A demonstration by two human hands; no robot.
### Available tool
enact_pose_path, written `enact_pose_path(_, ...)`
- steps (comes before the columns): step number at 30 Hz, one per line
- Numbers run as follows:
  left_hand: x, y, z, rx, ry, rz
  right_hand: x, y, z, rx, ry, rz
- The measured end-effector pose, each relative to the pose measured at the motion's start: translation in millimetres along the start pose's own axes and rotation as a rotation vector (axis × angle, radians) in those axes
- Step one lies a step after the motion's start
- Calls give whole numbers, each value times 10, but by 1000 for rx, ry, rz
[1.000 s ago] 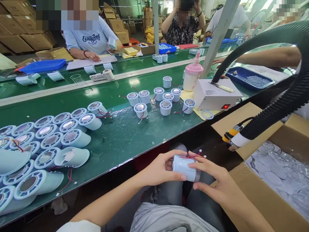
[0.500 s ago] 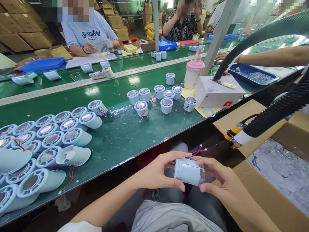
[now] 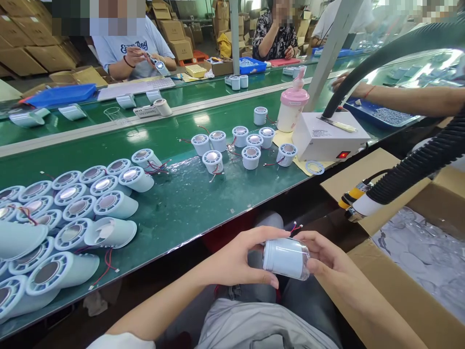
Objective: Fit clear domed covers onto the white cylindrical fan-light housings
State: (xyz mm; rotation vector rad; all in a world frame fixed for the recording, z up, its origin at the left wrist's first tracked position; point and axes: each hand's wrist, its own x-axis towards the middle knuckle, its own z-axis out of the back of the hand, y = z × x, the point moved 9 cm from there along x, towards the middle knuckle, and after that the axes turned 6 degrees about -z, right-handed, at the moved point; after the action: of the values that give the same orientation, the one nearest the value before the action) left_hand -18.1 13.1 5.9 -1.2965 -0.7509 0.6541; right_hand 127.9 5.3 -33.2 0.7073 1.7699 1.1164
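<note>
A white cylindrical housing (image 3: 283,257) lies on its side over my lap, held between both hands. My left hand (image 3: 238,261) wraps its left end, thumb under it. My right hand (image 3: 325,257) grips the right end, where a clear cap sits. Thin red wires (image 3: 295,227) with small connectors stick up behind the piece. On the green conveyor belt (image 3: 181,203), several similar white housings lie in a heap at the left (image 3: 72,213). Several smaller ones stand upright in the middle (image 3: 240,145).
A white box with a red lit switch (image 3: 327,138) and a pink-lidded bottle (image 3: 290,109) stand on the belt. A black ribbed hose (image 3: 414,169) crosses at the right above an open cardboard box (image 3: 417,261) holding clear parts. Other people work across and beside the belt.
The housing has been turned and lowered slightly in my hands; the wires now show less above it. The person across has raised a small part.
</note>
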Motion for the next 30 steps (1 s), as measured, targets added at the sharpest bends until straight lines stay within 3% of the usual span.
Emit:
enact_pose_path(15, -17, -20, -2, 8, -2, -22, 85, -247, -138, 201, 36, -165)
enact_pose_path(22, -10, 93, -19, -162, -11, 41, 140, -354, -191, 290, 52, -217)
enact_pose_path(26, 214, 326, -62, -375, -16, 62, 195, -440, -21, 400, -17, -164)
enact_pose_path(30, 710, 622, -277, -553, 54, 110, 156, -565, 381, 593, -212, -59)
